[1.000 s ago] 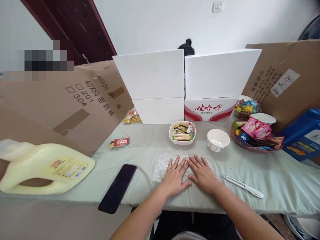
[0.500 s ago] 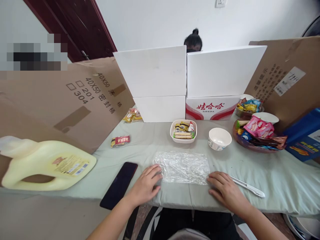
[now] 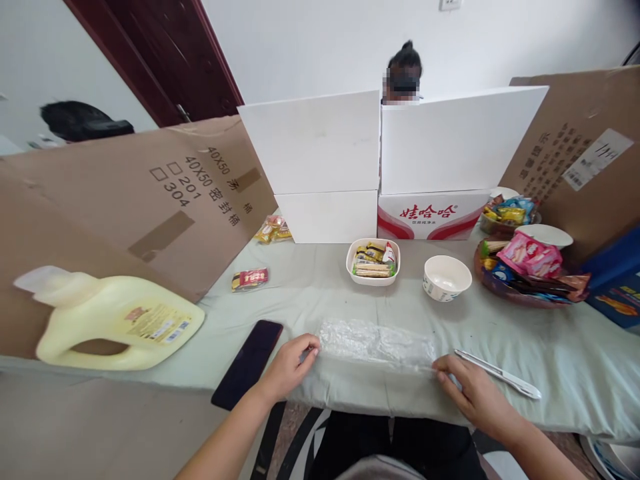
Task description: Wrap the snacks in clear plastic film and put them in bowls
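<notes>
As the sheet [image 3: 376, 341] of clear plastic film lies on the green-clothed surface [image 3: 320, 300] straight ahead of the person, its long axis runs left to right, parallel to the near edge, and one hand sits at each short end. In the head view, the left hand [image 3: 290, 365] pinches the left end between thumb and fingertips, knuckles up, forearm coming in from the lower left. The right hand [image 3: 473, 393] has its fingertips closed on the right end, wrist low, forearm coming in from the lower right. Neither hand is the nearer; both are touching the sheet, which looks narrowed into a band, its near long edge seeming slightly raised, though I cannot tell for sure.

Just beside the right hand, on its far side, lies a white pen-like tool [image 3: 497, 375], angled away to the right. A dark phone [image 3: 247, 363] lies just left of the left hand. Farther back, well apart from the sheet, stand a dish [image 3: 373, 261] of snack packs and an empty bowl [image 3: 447, 277]. A yellow jug [image 3: 115, 323] lies on its side at far left.
</notes>
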